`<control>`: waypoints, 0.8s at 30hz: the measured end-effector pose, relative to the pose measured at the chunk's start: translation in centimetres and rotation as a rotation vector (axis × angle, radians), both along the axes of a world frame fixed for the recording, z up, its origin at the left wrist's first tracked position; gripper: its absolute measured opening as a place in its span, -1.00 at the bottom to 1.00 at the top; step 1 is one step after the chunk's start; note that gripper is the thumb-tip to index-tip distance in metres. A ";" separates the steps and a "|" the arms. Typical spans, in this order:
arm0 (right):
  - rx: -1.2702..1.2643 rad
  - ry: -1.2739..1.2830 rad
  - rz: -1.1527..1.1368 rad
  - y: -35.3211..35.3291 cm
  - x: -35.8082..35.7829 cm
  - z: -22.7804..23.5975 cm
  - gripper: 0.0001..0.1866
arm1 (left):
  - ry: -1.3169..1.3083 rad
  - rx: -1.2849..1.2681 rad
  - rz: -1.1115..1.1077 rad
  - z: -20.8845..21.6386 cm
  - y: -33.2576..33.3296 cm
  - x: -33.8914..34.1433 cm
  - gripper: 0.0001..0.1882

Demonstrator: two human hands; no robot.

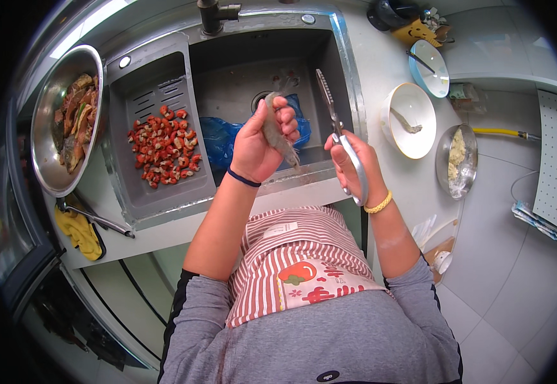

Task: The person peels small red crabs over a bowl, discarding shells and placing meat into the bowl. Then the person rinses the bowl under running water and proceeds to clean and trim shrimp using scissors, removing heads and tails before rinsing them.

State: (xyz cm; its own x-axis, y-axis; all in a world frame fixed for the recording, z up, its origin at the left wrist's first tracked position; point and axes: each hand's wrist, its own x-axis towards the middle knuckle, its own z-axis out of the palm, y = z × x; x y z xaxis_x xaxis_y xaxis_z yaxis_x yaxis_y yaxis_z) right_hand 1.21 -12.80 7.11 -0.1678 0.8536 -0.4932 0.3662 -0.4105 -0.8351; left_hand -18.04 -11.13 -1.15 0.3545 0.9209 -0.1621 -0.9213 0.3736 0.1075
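Over the front of the sink (221,61), my left hand (259,137) is closed round a raw grey shrimp (274,131), whose body lies along my palm and fingers. My right hand (354,163) grips the white handles of kitchen scissors (335,121). Their metal blades point up and away, to the right of the shrimp and apart from it. Below my left hand, a blue plastic bag (222,139) lies in the basin, partly hidden. Another shrimp (406,121) rests in a white bowl (417,148) on the counter to the right.
A grey drain tray (157,203) at left holds many red crayfish tails (165,148). Beyond it stands a steel bowl (43,150) of meat or fish pieces. At right are a blue-rimmed bowl (433,59) and a metal dish (445,176) of minced pale food. The faucet (213,16) overhangs the sink.
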 end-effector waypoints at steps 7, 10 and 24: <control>0.113 0.156 -0.126 0.6 -2.0 -1.7 -0.62 | -0.150 -0.062 0.094 -1.1 -0.3 0.8 -0.67; 0.253 0.238 -0.031 0.5 -1.9 -3.5 -0.61 | -0.190 -0.043 0.107 -1.5 -0.4 1.0 -0.66; 0.226 0.242 -0.112 1.7 -2.6 -2.7 -0.75 | -0.193 -0.078 0.123 -0.9 -1.0 1.3 -0.73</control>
